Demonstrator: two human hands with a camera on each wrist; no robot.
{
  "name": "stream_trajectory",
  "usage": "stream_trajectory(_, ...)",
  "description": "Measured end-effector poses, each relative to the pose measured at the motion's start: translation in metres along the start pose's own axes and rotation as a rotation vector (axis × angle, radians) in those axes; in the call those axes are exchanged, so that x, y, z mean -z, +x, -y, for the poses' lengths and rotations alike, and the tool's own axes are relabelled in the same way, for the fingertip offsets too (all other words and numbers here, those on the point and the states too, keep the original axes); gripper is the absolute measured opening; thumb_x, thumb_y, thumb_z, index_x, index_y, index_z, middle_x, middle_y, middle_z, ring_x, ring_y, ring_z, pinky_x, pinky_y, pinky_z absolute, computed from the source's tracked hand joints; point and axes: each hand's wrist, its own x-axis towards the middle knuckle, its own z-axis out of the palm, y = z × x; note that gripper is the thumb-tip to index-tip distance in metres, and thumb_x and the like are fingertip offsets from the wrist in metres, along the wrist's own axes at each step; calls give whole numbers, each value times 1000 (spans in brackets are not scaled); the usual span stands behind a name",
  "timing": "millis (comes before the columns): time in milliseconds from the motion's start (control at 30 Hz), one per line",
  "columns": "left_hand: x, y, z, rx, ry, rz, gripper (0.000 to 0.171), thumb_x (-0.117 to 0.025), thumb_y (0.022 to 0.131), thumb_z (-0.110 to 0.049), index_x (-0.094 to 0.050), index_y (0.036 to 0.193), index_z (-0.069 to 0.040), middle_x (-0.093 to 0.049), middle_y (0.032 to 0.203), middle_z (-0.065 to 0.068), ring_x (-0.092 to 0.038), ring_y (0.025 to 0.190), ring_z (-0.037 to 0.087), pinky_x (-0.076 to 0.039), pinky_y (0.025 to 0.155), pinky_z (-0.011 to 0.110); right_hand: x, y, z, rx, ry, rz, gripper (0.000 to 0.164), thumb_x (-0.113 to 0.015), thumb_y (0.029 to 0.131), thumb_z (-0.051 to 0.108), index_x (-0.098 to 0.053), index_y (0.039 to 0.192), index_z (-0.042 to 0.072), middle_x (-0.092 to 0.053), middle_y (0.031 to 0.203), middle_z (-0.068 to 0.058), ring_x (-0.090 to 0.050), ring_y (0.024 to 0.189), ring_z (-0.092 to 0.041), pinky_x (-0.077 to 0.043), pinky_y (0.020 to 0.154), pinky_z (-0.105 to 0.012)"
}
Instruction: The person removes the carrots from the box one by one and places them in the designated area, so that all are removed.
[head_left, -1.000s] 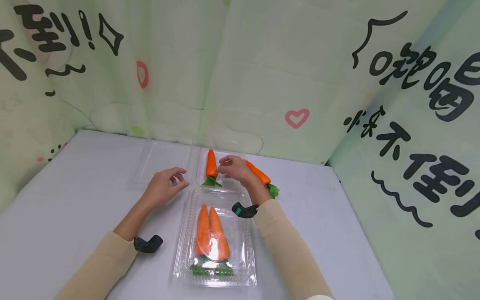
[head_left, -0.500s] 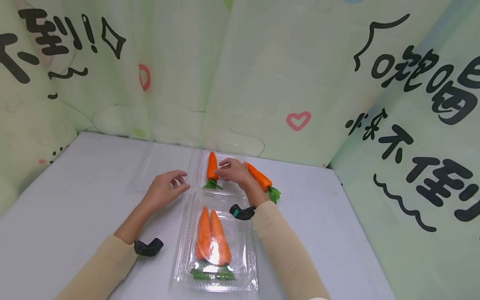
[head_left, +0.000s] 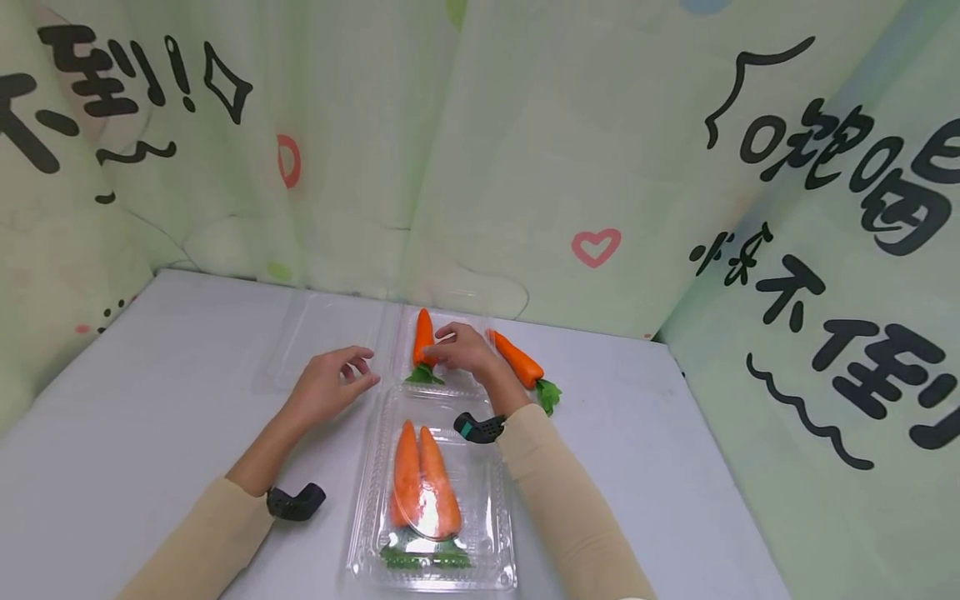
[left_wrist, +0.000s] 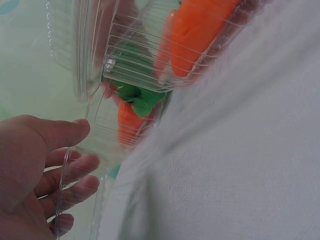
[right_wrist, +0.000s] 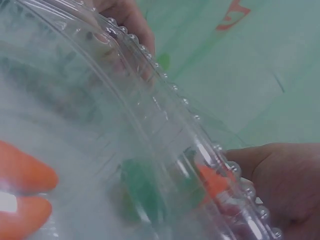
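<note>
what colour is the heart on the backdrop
Pink outline heart on the pale green backdrop; clearest in the head view.

Both forearms stretched forward in beige sleeves, black band on each wrist. Left hand (head_left: 327,384) palm turned inward, fingers loosely curled, thumb out toward right — grips nothing visible. Right hand (head_left: 463,350) further forward, fingers bent down, tips pinched together. Hands near each other, not touching. Right wrist slightly bent — left wrist straight.
</note>
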Motion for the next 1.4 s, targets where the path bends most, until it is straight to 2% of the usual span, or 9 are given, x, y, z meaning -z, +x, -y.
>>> stream_trajectory(267,1,2,0,1,11,4,41,-72,86,-24,-64,120,-2,-71,93,8,-60,78,17,-48,68,27,3,3,7,-35,-4,5,46,-72,87,29,-55,123,6,-66,112,-13,-63,92,-25,-54,89,-34)
stream_trajectory(433,3,4,-2,-2,5,8,41,-72,86,-23,-64,120,-1,-71,93,8,-60,77,17,-47,67,28,5,6,10,-61,-26,10,49,-73,86,29,-53,124,6,-64,110,-12,-63,97,-27,-54,90,-35)
stream_trajectory(733,8,7,-2,-14,14,5,40,-71,87,-23,-64,120,-1,-71,93,8,-60,76,17,-46,68,29,7,14,19,-65,-135,19,56,-73,85,36,-52,127,6,-61,109,-8,-61,95,-24,-54,88,-32)
stream_trajectory(900,6,7,1,-11,10,8,40,-71,87,-23,-64,119,-2,-71,92,7,-60,77,16,-47,68,29,4,15,24,-69,-163,30,56,-72,86,36,-51,127,6,-58,106,-7,-56,90,-20,-53,87,-31)
stream_trajectory(1133,5,5,2,6,21,8,39,-72,87,-23,-64,119,-3,-71,92,6,-60,77,16,-48,68,29,-4,14,31,-102,-166,26,61,-73,85,37,-47,129,4,-55,104,-9,-54,90,-22,-52,90,-34)
stream_trajectory(1400,2,5,3,-4,16,7,38,-73,86,-21,-65,118,-2,-70,90,4,-59,76,15,-47,68,28,-7,19,28,-150,-167,-4,55,-73,85,32,-50,125,2,-55,101,-9,-53,84,-20,-49,74,-26)
